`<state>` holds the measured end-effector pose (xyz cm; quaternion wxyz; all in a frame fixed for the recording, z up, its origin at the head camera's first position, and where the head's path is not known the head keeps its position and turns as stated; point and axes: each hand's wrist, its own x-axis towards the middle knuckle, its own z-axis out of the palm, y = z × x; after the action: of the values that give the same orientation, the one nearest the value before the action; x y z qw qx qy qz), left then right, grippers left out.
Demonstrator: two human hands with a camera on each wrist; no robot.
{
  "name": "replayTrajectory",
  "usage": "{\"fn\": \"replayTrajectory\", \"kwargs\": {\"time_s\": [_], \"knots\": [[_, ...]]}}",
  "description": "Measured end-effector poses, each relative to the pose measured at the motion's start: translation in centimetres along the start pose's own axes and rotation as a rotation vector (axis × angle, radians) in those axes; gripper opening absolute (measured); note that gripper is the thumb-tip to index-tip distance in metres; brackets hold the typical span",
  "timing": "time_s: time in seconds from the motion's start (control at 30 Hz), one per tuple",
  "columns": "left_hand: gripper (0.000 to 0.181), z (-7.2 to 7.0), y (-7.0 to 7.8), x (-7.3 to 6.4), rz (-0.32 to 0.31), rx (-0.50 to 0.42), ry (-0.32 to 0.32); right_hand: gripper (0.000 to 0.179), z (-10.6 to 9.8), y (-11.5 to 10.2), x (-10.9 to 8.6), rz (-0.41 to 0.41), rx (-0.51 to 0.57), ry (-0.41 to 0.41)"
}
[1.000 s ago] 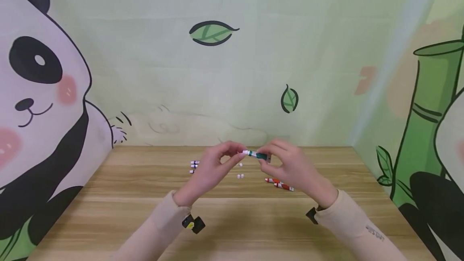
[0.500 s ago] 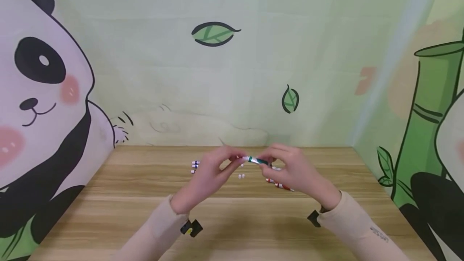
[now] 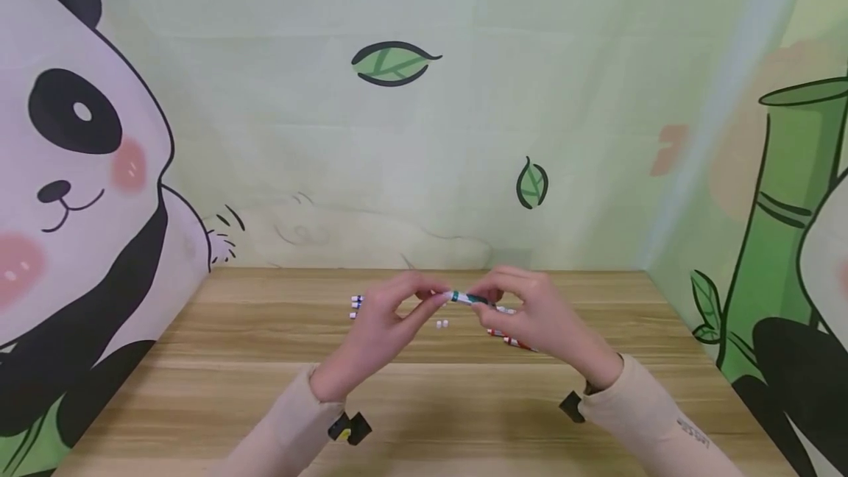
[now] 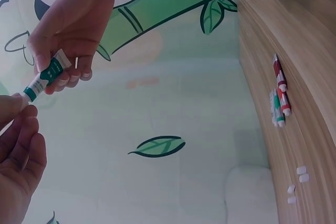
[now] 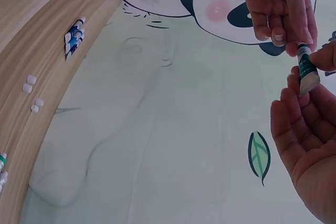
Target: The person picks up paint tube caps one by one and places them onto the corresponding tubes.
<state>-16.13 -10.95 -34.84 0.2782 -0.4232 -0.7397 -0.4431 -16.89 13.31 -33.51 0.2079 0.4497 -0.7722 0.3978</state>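
Observation:
A small paint tube point(image 3: 462, 298), green and white with a flat crimped tail, is held up above the table between both hands. My left hand point(image 3: 387, 326) pinches its narrow cap end with thumb and fingertips, which hide most of the cap. The right hand point(image 3: 533, 308) grips the green body near the tail. In the left wrist view the tube point(image 4: 47, 77) slants, cap end low and tail high. The right wrist view shows the tail of the tube point(image 5: 307, 74) between the right thumb and fingers.
On the wooden table point(image 3: 424, 403) lie blue-banded tubes point(image 5: 74, 38) at the left and red tubes point(image 4: 282, 87) at the right, beside light green-banded tubes point(image 4: 277, 108). Several small white caps point(image 4: 302, 174) sit between the groups. A printed panda backdrop point(image 3: 424, 168) stands behind.
Both hands have come down slightly with the paint tube between them, which has levelled a little. Each hand keeps its hold, with the left fingertips at the cap end throughout.

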Motion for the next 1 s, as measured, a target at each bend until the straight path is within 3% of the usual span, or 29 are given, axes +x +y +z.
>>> {"fn": "replayTrajectory", "kwargs": {"time_s": [0.23, 0.43, 0.63, 0.83, 1.0], "knots": [[0.026, -0.21, 0.35, -0.23, 0.01, 0.004, -0.001, 0.023, 0.31, -0.19, -0.01, 0.017, 0.054, -0.019], [0.044, -0.48, 0.42, -0.43, -0.042, -0.019, -0.017, 0.024, 0.46, -0.35, -0.01, 0.048, 0.087, -0.029], [0.033, -0.76, 0.43, -0.45, -0.068, -0.002, -0.053, 0.025, 0.51, -0.44, 0.02, 0.02, 0.075, -0.019], [0.007, -0.89, 0.52, -0.34, -0.153, 0.034, -0.099, 0.025, 0.63, -0.49, -0.04, 0.01, 0.024, -0.006], [0.011, -0.83, 0.7, -0.32, -0.152, 0.049, -0.148, 0.023, 0.83, -0.45, -0.14, -0.01, 0.005, -0.007]]}}
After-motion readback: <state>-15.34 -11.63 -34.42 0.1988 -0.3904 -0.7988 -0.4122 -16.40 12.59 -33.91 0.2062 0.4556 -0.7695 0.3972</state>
